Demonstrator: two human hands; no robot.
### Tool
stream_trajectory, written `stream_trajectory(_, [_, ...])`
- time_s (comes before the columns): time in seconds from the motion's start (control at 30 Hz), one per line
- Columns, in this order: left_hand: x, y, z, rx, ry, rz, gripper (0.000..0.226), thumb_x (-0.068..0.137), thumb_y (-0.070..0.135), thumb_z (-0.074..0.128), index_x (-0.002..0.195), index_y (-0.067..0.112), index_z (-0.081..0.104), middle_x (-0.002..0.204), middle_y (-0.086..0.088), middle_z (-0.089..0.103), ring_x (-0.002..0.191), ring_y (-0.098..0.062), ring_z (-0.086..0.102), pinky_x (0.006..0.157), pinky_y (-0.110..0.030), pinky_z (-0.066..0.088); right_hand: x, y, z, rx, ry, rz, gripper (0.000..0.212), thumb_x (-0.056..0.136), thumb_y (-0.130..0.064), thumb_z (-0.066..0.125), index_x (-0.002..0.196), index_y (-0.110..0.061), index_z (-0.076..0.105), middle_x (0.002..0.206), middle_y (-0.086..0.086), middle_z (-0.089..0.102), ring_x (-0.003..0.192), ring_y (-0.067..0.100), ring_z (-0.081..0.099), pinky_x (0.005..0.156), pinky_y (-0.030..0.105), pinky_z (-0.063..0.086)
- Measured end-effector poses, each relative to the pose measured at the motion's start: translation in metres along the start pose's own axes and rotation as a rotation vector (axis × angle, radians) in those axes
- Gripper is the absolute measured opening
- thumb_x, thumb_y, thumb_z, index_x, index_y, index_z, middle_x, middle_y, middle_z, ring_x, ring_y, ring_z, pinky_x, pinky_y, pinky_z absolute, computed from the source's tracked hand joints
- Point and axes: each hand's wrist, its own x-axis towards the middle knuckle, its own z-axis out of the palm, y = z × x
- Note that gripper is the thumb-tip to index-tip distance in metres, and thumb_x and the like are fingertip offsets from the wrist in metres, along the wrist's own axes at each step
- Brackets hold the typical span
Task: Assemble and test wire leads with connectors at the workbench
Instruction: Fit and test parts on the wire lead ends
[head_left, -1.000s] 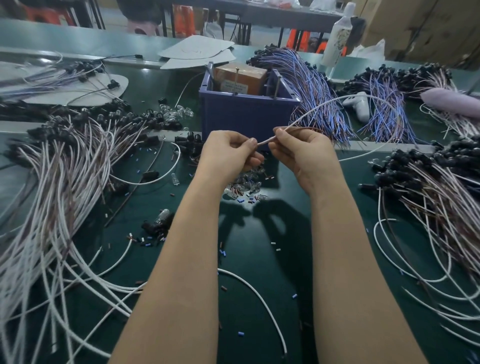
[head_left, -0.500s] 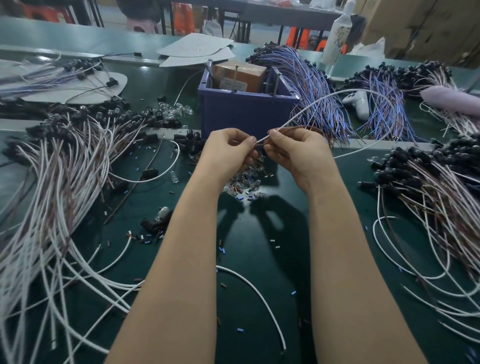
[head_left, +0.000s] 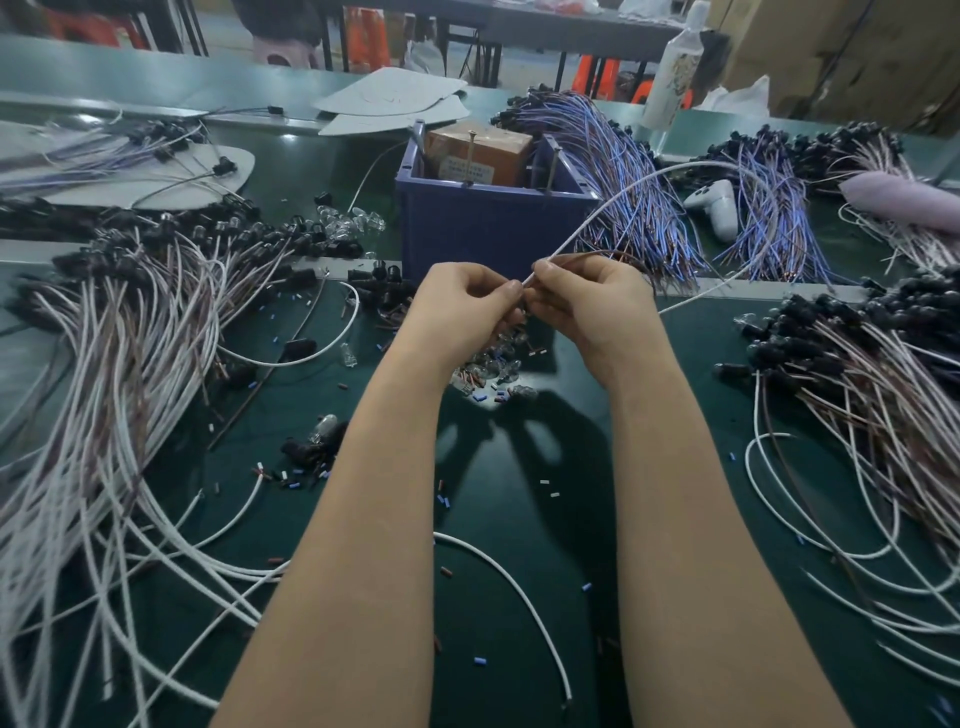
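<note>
Pinching a white wire lead (head_left: 558, 252) end between curled fingers, left hand (head_left: 462, 306) and right hand (head_left: 592, 306) meeting; green table (head_left: 519, 519) below, blue bin (head_left: 483, 234) behind

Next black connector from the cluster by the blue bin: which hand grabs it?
Left. The left hand is nearer the black connectors and only pinches the white wire at its tip; the right hand grips the wire's run, so releasing it would likely drop the lead.
</note>
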Motion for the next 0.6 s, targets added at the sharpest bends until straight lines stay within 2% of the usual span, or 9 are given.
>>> stream_trajectory(0.13, [0.002, -0.001, 0.001, 0.111, 0.011, 0.042, 0.019, 0.093, 0.018, 0.060, 0.075, 0.018, 0.064, 0.060, 0.005, 0.062, 0.043, 0.003, 0.049, 0.054, -0.019, 0.041, 0.001, 0.001, -0.001, -0.008, -0.018, -0.003, 0.015, 0.089, 0.000, 0.060, 0.076, -0.007, 0.059, 0.061, 0.002, 0.064, 0.054, 0.008, 0.064, 0.055, 0.016, 0.052])
stream_trajectory(0.23, [0.002, 0.000, -0.003, 0.132, 0.002, 0.016, 0.024, 0.093, 0.018, 0.059, 0.069, 0.019, 0.063, 0.059, 0.005, 0.062, 0.054, -0.010, 0.052, 0.062, -0.025, 0.043, 0.003, 0.002, -0.007, 0.046, 0.113, -0.047, 0.016, 0.089, 0.001, 0.060, 0.076, -0.006, 0.057, 0.068, 0.008, 0.061, 0.051, 0.006, 0.062, 0.056, 0.015, 0.052])
stream_trajectory(0.3, [0.005, -0.002, -0.012, 0.226, 0.099, -0.032, 0.026, 0.091, 0.017, 0.059, 0.065, 0.014, 0.064, 0.062, -0.001, 0.063, 0.058, -0.018, 0.051, 0.064, -0.027, 0.042, 0.006, 0.000, -0.017, 0.166, 0.228, -0.063, 0.017, 0.090, 0.002, 0.059, 0.075, -0.006, 0.056, 0.066, 0.006, 0.062, 0.050, 0.005, 0.061, 0.056, 0.015, 0.053])
stream_trajectory(0.37, [0.008, -0.006, -0.025, 0.351, 0.282, -0.081, 0.017, 0.085, 0.016, 0.057, 0.072, 0.010, 0.066, 0.074, -0.006, 0.065, 0.070, -0.024, 0.055, 0.071, -0.030, 0.046, 0.007, -0.002, -0.022, 0.294, 0.282, -0.057, 0.016, 0.089, 0.002, 0.059, 0.076, -0.005, 0.056, 0.056, 0.002, 0.064, 0.050, 0.006, 0.062, 0.057, 0.016, 0.054])
stream_trajectory(0.43, [0.005, -0.005, -0.029, 0.429, 0.369, -0.151, 0.013, 0.084, 0.016, 0.056, 0.089, 0.019, 0.068, 0.101, -0.005, 0.067, 0.098, -0.026, 0.059, 0.089, -0.036, 0.049, 0.008, -0.003, -0.017, 0.369, 0.272, -0.035, 0.015, 0.089, 0.002, 0.060, 0.077, -0.004, 0.056, 0.053, 0.000, 0.065, 0.050, 0.007, 0.063, 0.056, 0.017, 0.055])
stream_trajectory(0.5, [0.003, -0.002, -0.025, 0.506, 0.290, -0.145, 0.024, 0.087, 0.021, 0.055, 0.108, 0.024, 0.066, 0.120, -0.005, 0.061, 0.116, -0.028, 0.053, 0.102, -0.040, 0.043, 0.007, -0.003, -0.007, 0.423, 0.241, -0.009, 0.015, 0.089, 0.002, 0.060, 0.077, -0.005, 0.056, 0.054, 0.002, 0.066, 0.051, 0.009, 0.064, 0.055, 0.018, 0.055])
stream_trajectory(0.53, [0.002, 0.000, -0.022, 0.515, 0.208, -0.089, 0.026, 0.090, 0.024, 0.054, 0.114, 0.022, 0.065, 0.121, -0.004, 0.061, 0.116, -0.027, 0.053, 0.102, -0.038, 0.043, 0.007, -0.003, -0.002, 0.460, 0.227, 0.001, 0.015, 0.089, 0.003, 0.060, 0.077, -0.005, 0.056, 0.055, 0.003, 0.066, 0.052, 0.010, 0.065, 0.055, 0.018, 0.055])
stream_trajectory(0.6, [-0.003, 0.009, -0.011, 0.431, -0.007, 0.017, 0.032, 0.097, 0.033, 0.049, 0.121, 0.018, 0.063, 0.109, 0.003, 0.062, 0.106, -0.019, 0.057, 0.090, -0.026, 0.043, 0.007, -0.004, 0.005, 0.537, 0.207, 0.014, 0.014, 0.088, 0.003, 0.060, 0.078, -0.005, 0.056, 0.056, 0.004, 0.067, 0.053, 0.011, 0.066, 0.056, 0.019, 0.056])
